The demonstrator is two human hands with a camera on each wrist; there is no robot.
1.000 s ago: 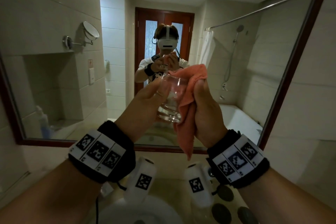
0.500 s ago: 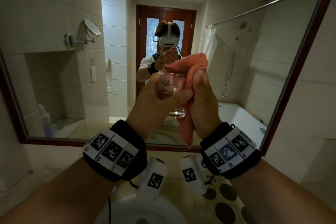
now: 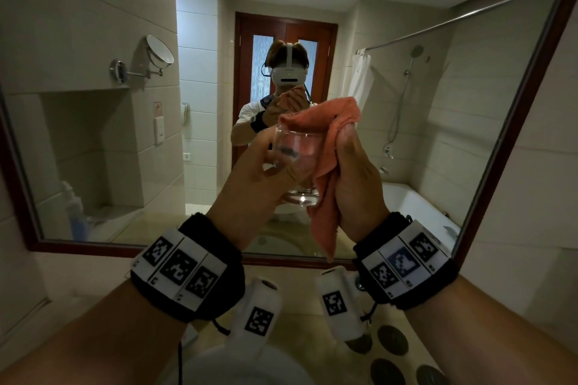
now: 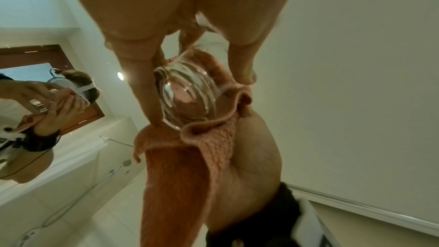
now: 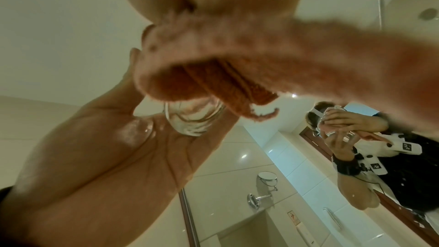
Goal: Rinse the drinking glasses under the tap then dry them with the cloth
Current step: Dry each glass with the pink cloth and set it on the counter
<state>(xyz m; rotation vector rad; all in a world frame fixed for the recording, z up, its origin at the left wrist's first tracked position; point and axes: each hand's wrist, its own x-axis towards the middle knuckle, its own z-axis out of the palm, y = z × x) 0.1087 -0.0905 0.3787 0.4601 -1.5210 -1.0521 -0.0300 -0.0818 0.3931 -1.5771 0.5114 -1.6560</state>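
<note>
My left hand (image 3: 266, 162) grips a clear drinking glass (image 3: 297, 166) upright at chest height in front of the mirror. My right hand (image 3: 350, 162) holds an orange-pink cloth (image 3: 322, 128) against the glass's right side, and the cloth is draped over the rim. In the left wrist view the glass (image 4: 187, 93) sits between my fingers (image 4: 142, 82), and cloth (image 4: 185, 157) shows through it. In the right wrist view the cloth (image 5: 237, 59) fills the top and the glass (image 5: 192, 119) rests in my left palm (image 5: 133, 147).
A wood-framed mirror (image 3: 519, 109) fills the wall ahead and reflects me, a door and a bathtub. A white basin (image 3: 244, 372) lies below my wrists. Dark round coasters (image 3: 392, 339) sit on the counter at the lower right.
Both hands have shifted a little up and right with the glass. The cloth has moved further over the rim. My left hand has changed its hold round the glass.
</note>
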